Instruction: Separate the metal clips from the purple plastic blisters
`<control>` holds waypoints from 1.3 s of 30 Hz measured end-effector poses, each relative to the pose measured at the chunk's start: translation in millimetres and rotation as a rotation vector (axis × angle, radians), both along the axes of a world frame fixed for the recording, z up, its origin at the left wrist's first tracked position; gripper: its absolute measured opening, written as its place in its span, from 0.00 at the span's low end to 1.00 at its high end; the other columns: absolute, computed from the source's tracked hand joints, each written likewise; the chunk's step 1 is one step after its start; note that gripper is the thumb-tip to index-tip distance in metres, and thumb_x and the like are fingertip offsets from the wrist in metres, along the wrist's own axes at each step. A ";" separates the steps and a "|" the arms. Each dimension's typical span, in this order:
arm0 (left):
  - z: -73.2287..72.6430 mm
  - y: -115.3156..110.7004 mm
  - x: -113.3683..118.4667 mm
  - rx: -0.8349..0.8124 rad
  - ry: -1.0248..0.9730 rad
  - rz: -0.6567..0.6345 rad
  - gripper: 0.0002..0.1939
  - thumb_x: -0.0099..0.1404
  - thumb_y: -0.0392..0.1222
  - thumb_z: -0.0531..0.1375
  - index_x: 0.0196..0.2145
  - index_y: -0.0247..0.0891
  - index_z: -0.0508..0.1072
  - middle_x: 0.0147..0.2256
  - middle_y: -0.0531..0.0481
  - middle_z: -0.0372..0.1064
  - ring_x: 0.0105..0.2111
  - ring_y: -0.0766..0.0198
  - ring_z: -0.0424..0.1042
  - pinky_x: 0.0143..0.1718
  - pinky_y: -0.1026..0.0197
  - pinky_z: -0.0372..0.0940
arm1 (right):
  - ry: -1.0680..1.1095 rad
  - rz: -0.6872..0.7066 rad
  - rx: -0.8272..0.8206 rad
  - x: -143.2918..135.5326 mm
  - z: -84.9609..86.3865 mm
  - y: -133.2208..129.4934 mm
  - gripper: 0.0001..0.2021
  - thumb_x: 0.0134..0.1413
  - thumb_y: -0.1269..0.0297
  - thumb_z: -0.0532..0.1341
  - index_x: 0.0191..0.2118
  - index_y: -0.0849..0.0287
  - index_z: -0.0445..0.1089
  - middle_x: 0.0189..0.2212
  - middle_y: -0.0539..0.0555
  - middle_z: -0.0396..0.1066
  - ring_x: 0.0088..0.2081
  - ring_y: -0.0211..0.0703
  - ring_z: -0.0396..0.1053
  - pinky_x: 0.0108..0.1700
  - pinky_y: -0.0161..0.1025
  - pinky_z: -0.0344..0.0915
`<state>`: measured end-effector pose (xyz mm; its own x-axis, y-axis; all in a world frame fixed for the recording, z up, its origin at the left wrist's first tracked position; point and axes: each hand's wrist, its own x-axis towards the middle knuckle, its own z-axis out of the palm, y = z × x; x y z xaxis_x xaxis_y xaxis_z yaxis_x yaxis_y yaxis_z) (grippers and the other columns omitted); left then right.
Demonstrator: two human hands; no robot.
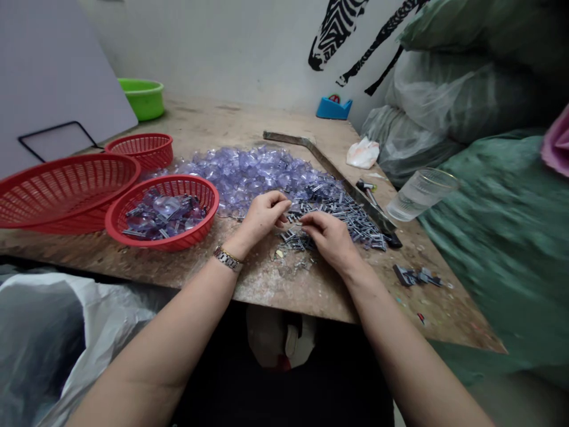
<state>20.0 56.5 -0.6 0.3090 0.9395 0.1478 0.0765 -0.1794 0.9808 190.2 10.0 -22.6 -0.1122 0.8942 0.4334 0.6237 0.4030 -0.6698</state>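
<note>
My left hand (265, 214), with a metal watch on the wrist, is closed in a pinch at the front edge of a heap of clear purple plastic pieces (249, 175). What its fingers hold is hidden. Just to the right, my right hand (326, 234) is pinched over small dark grey parts (355, 216); anything between its fingertips is too small to name. The fingertips of both hands are a short gap apart. Left of them, a red basket (200, 231) holds purple pieces with grey parts.
Two more red baskets (66, 190) and a green basin (144, 101) stand at the left. A bent metal strip (329, 166) borders the heap. Beyond it are a hammer (373, 198), a glass (418, 193) and a blue tape dispenser (334, 108). Green sacks (480, 237) line the right.
</note>
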 end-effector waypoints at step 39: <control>2.2 0.0 -4.8 -0.350 -0.233 0.000 0.06 0.60 0.33 0.59 0.26 0.33 0.66 0.21 0.56 0.63 0.20 0.73 0.68 0.19 0.72 0.60 | -0.405 -0.003 0.082 -8.6 0.6 -4.1 0.08 0.58 0.72 0.53 0.30 0.56 0.65 0.30 0.55 0.70 0.33 0.44 0.66 0.37 0.38 0.60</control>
<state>15.2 56.5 1.5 0.3054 0.9453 -0.1146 -0.1549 0.1680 0.9735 181.6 5.9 -22.0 -0.2855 0.8592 0.4246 0.8318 0.4422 -0.3355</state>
